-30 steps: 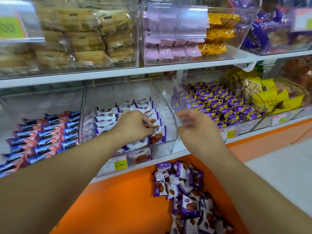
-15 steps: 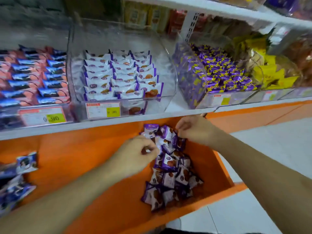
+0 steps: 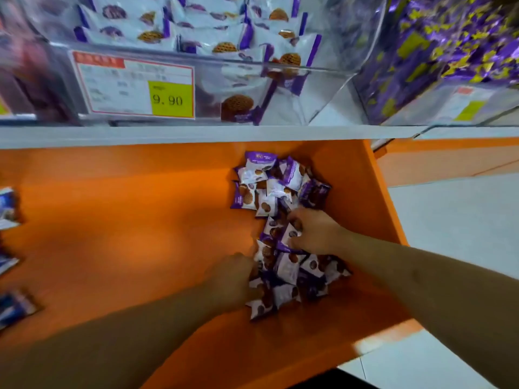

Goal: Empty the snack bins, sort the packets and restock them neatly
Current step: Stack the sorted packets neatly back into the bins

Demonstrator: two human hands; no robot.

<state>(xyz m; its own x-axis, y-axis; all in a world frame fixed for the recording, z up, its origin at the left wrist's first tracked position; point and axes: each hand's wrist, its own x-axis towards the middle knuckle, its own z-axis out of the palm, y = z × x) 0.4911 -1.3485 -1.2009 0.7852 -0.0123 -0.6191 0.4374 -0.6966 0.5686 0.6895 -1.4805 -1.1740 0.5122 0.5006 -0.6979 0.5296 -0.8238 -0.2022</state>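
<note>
**Carefully gather the loose packets**

Now both hands in the packet pile (image 3: 283,234) on the orange shelf (image 3: 126,234): right hand (image 3: 314,234) pinching one packet, left hand (image 3: 233,276) grip unclear. Best lifted in small, same-facing stacks, then laid in rows in the clear bin (image 3: 323,88) above.

The bare orange lower shelf (image 3: 118,234) lies open across its middle and front edge. A heap of purple-and-white biscuit packets (image 3: 280,220) crowds its right side near the right wall; blue packets (image 3: 11,307) dot the left edge. The white upper shelf edge (image 3: 196,133) overhangs the back.
</note>
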